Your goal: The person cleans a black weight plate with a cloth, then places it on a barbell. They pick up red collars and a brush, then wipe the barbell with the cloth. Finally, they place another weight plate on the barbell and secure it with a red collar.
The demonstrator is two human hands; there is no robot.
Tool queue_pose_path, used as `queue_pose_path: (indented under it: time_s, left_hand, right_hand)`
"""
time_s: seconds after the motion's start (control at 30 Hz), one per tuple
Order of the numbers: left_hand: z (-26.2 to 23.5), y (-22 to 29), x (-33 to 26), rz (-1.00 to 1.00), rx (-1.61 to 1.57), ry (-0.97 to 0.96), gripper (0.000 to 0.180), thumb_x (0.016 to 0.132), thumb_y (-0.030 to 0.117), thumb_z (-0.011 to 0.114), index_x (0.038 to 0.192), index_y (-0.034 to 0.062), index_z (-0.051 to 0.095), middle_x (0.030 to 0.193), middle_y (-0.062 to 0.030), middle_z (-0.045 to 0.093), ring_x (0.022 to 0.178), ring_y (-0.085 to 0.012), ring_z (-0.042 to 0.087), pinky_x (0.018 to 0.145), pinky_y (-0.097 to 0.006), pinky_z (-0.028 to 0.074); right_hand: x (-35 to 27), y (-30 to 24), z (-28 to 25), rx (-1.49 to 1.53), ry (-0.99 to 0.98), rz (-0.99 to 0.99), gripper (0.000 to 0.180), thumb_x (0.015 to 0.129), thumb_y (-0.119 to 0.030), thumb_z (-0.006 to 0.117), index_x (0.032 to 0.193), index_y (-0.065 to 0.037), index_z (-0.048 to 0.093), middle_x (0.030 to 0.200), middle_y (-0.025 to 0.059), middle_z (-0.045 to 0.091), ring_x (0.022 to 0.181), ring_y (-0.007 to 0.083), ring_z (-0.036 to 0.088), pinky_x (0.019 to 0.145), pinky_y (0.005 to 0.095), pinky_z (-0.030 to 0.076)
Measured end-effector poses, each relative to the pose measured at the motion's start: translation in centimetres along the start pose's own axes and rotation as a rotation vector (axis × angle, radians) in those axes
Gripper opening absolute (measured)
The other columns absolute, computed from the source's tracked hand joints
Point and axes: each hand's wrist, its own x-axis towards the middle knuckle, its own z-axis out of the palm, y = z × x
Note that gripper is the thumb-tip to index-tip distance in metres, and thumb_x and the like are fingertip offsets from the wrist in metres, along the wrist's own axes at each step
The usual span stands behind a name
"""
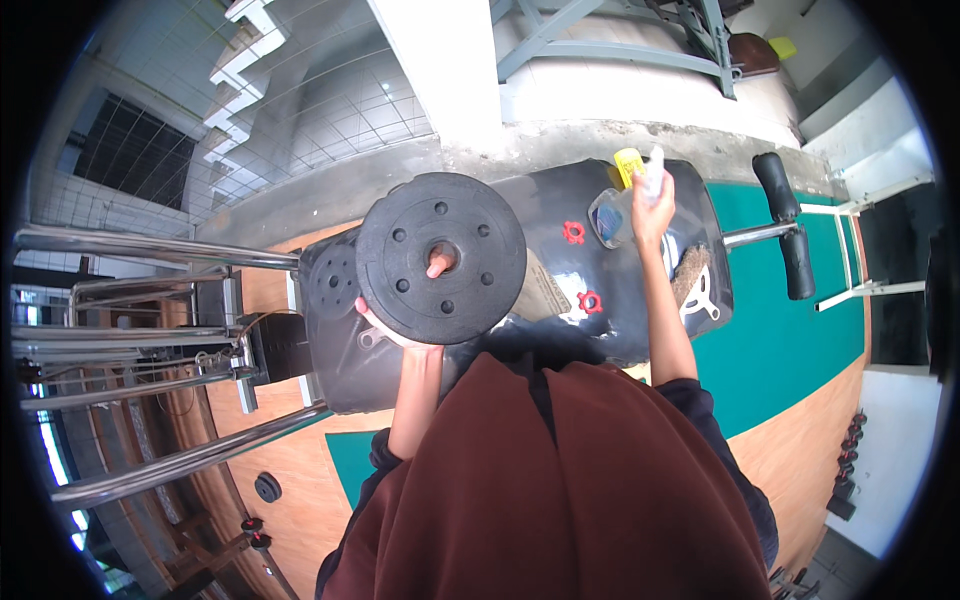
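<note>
Head view, padded black tabletop: carries loose parts; work judged under way, not finished.
Weight plate: black, raised above the tabletop's left half; any treatment of its face cannot be confirmed.
Left hand: grip holding the plate, one digit through its bore.
Right hand: grip closed around a white bottle, well apart from the plate.
Red star collars: two, lying unfitted.

A round black weight plate with six small holes is held broad face showing, well left of a slim whitish bottle, also held.
</note>
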Motion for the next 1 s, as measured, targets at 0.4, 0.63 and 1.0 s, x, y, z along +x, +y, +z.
queue_pose_path:
  time_s: [0.4,0.63,1.0]
  left_hand:
    - [-1.8,1.0,-0.3,-0.015,0.096,0.026,0.086,0.070,0.066,0.052,0.132,0.0090,0.037,0.132,-0.0152,0.039,0.113,-0.0290,0.044,0.091,-0.047,0.041]
    - [-1.0,-0.3,-1.1,-0.035,0.215,0.163,0.078,0.071,0.060,0.051,0.127,0.0070,0.044,0.127,-0.0148,0.046,0.109,-0.0299,0.048,0.088,-0.044,0.043]
    - [-0.3,-0.4,-1.8,-0.116,-0.037,-0.114,0.075,0.070,0.057,0.051,0.125,0.0063,0.046,0.125,-0.0150,0.049,0.109,-0.0302,0.049,0.090,-0.044,0.043]
  right_hand:
    - [-0.7,-16.1,-8.8,0.405,-0.998,-0.233,0.035,0.064,-0.020,0.060,0.088,0.005,0.063,0.080,0.0132,0.063,0.061,0.0205,0.058,0.060,0.0296,0.045]
    - [-5.1,-22.4,-7.4,0.421,-1.247,-0.350,0.037,0.057,-0.021,0.060,0.084,0.002,0.065,0.074,0.0148,0.062,0.064,0.0316,0.059,0.060,0.0336,0.047]
    - [-4.4,-20.1,-8.0,0.365,-1.004,-0.074,0.031,0.061,-0.019,0.053,0.080,0.005,0.061,0.072,0.0128,0.063,0.059,0.0262,0.059,0.065,0.0310,0.046]
